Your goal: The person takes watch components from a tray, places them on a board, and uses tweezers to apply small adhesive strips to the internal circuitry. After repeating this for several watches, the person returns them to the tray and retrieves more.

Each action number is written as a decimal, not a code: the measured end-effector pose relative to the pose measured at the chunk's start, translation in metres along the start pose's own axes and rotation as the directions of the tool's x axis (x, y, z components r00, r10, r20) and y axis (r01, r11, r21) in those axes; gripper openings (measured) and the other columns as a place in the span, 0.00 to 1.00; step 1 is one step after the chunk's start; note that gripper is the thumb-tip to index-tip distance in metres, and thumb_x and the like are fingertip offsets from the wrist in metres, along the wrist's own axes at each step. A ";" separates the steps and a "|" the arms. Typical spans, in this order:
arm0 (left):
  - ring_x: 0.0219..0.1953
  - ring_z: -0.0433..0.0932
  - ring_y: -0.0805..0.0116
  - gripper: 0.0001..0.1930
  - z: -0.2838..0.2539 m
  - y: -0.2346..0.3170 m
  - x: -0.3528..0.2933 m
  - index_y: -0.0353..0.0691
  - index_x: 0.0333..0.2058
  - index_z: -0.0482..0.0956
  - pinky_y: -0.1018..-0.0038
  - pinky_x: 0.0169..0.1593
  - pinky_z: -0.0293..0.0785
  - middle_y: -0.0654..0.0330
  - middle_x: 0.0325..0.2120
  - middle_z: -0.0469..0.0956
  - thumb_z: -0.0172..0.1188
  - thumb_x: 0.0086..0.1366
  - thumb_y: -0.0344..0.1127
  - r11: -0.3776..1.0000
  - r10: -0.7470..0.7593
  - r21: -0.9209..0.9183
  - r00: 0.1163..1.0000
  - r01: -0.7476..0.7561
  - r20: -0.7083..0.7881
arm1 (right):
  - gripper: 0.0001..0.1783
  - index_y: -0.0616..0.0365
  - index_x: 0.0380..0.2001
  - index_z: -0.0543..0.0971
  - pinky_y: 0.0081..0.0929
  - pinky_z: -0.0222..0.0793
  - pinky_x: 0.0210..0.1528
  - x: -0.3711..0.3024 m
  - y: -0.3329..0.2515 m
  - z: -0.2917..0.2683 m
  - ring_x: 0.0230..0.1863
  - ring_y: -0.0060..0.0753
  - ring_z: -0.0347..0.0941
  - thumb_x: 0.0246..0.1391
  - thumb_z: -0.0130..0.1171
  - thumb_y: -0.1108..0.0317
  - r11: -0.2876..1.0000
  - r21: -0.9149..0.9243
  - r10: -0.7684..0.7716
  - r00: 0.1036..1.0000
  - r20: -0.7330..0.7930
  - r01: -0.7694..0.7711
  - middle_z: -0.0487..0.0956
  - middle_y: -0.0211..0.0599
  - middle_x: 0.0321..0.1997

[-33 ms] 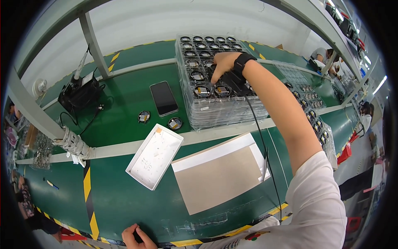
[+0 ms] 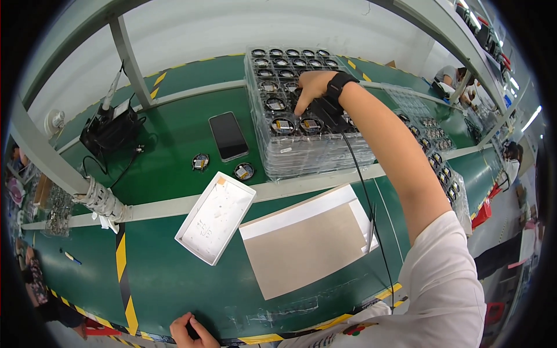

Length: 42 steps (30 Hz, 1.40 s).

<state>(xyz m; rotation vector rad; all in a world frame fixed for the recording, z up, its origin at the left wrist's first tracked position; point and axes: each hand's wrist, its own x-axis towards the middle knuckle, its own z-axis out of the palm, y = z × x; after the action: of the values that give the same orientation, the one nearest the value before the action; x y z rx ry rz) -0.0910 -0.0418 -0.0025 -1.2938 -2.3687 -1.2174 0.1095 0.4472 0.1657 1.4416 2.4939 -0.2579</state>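
Basically nothing moved: right hand (image 2: 314,86) same spot, over clear tray stack (image 2: 316,158) at upper centre, so work looks no further along. Round modules (image 2: 282,126) sit in top-tray pockets, some just left of right hand; its grip hidden, can't tell. Left hand (image 2: 192,334) lower edge, by counter (image 2: 156,278), loosely curled, holding unclear, well apart from modules.

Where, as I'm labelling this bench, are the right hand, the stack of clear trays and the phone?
Right hand (image 2: 314,86): head view, on the back of the hand.
Stack of clear trays (image 2: 316,155): head view, on its near side.
Phone (image 2: 228,136): head view, mid-screen.
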 end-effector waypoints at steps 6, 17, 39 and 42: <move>0.29 0.74 0.55 0.05 0.002 0.000 0.001 0.34 0.31 0.78 0.66 0.34 0.70 0.51 0.28 0.76 0.55 0.60 0.28 1.000 -0.004 -0.022 1.000 0.003 -0.020 | 0.40 0.73 0.33 0.78 0.32 0.70 0.37 0.004 0.008 0.008 0.34 0.41 0.77 0.23 0.69 0.44 0.997 0.069 0.019 0.997 -0.070 -0.014 0.79 0.49 0.33; 0.28 0.73 0.55 0.04 0.000 0.000 -0.003 0.34 0.31 0.77 0.66 0.33 0.69 0.51 0.28 0.76 0.55 0.60 0.28 0.999 -0.035 -0.024 0.998 0.034 -0.044 | 0.39 0.70 0.42 0.75 0.32 0.70 0.41 0.018 -0.037 0.000 0.39 0.43 0.76 0.25 0.70 0.55 0.991 0.064 -0.118 0.993 -0.027 0.120 0.79 0.50 0.38; 0.30 0.74 0.54 0.04 0.000 -0.003 -0.001 0.34 0.31 0.77 0.64 0.37 0.70 0.51 0.29 0.77 0.55 0.58 0.26 0.998 -0.050 -0.024 0.999 0.050 0.002 | 0.33 0.67 0.37 0.75 0.32 0.67 0.42 -0.016 -0.012 -0.001 0.39 0.44 0.72 0.25 0.69 0.58 0.852 -0.049 -0.490 0.760 -0.428 0.522 0.75 0.48 0.38; 0.31 0.73 0.57 0.04 0.007 -0.012 -0.006 0.32 0.32 0.76 0.67 0.38 0.69 0.53 0.29 0.76 0.54 0.59 0.26 0.998 -0.057 -0.033 0.998 0.057 0.010 | 0.29 0.65 0.34 0.76 0.34 0.68 0.40 -0.068 -0.024 0.005 0.37 0.47 0.71 0.24 0.68 0.59 0.838 -0.032 -0.505 0.752 -0.424 0.544 0.75 0.47 0.36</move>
<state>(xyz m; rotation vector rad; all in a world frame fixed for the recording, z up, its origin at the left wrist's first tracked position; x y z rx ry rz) -0.0956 -0.0439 -0.0166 -1.2515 -2.4177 -1.2745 0.1223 0.3783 0.1816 0.8376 3.2582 -0.1772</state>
